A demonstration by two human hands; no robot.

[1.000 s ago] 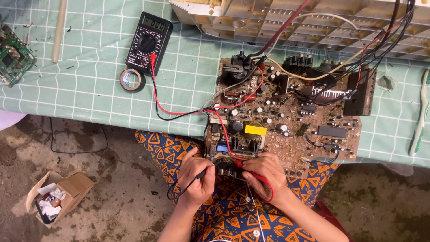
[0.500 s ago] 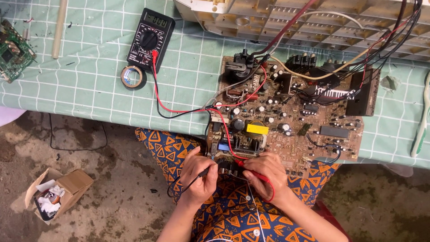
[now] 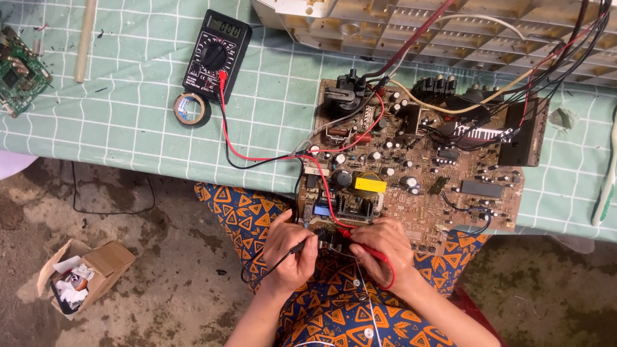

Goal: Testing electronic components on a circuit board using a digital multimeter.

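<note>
Left hand pinches the black probe, right hand the red probe, tips on the circuit board's near edge overhanging the table. Board's probably stiff, light, fragile (grip the bare edges). Multimeter sits farther back.

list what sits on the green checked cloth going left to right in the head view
small green circuit board → pale stick → tape roll → black multimeter → big brown circuit board → green-and-white toothbrush
</note>
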